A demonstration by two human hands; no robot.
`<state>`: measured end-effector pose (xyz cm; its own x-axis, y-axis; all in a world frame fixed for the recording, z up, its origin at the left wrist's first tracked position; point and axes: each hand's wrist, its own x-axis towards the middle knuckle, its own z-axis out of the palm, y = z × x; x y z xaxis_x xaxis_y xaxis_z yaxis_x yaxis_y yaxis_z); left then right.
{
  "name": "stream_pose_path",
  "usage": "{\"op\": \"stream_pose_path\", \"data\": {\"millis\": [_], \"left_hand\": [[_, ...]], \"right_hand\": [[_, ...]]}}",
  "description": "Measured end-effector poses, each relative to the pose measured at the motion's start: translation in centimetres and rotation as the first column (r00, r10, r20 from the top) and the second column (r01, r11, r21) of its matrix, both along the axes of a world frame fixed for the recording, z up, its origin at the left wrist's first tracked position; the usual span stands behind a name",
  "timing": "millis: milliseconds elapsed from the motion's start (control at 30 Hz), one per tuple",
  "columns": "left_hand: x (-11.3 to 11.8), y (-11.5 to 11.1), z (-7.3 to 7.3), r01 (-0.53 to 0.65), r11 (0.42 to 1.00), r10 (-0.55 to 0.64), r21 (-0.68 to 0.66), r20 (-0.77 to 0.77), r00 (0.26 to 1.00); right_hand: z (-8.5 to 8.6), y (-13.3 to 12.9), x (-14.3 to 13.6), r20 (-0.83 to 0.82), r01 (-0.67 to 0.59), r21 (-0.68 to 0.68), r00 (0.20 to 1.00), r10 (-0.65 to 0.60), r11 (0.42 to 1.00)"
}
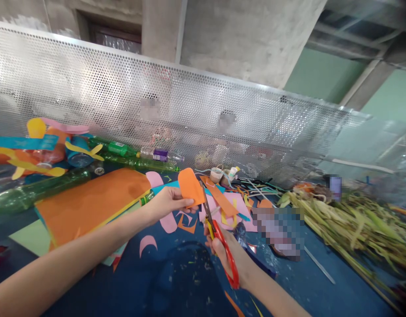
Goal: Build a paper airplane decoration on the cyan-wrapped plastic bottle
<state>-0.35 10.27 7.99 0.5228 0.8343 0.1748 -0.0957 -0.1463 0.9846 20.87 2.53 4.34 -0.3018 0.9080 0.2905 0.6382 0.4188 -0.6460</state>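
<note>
My left hand (168, 203) pinches the lower edge of an orange foam or paper piece (191, 185) with a rounded top, held up above the table. In my right hand (227, 251) is a pair of scissors (226, 253) with red and yellow handles. The scissor blades point up and lie along the right edge of the orange piece; I cannot tell if they touch it. Under and beyond the hands lie pink pieces (169, 221), an orange offcut (187, 225) and an orange strip (221, 196). A pink crescent (148, 243) rests nearer to me.
Orange sheets (93, 204) are stacked at left beside a green plastic bottle (41, 189). Behind them stand plane-like bottle crafts (57, 145). Dried husks (341, 224) spread over the right side. A perforated metal panel (123, 97) borders the blue table (176, 281) at the back.
</note>
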Motion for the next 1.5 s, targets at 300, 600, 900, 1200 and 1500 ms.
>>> {"op": "stream_pose_path", "data": {"millis": [300,600,900,1200,1500], "left_hand": [[0.1,-0.3,0.1,-0.005,1.0,0.005,-0.02,-0.01,1.0],[0.1,-0.1,-0.2,0.003,1.0,-0.003,-0.031,0.0,1.0],[0.1,0.1,-0.5,0.01,0.998,-0.01,-0.062,0.008,1.0],[-0.1,0.3,-0.7,0.043,0.995,-0.039,-0.089,0.044,0.998],[-0.1,0.3,-0.7,0.032,0.994,-0.029,-0.1,0.032,0.999]], "right_hand": [[-1.1,-0.4,-0.6,-0.058,-0.056,-0.029,0.997,0.054,0.998],[0.1,-0.3,-1.2,-0.064,-0.059,-0.022,0.996,0.057,0.998],[-0.5,0.2,-0.8,-0.056,-0.039,0.014,0.998,0.039,0.999],[-0.6,0.5,-0.5,0.01,-0.005,0.092,1.0,0.004,0.996],[-0.8,0.5,-0.4,-0.008,0.004,0.035,1.0,-0.004,0.999]]}}
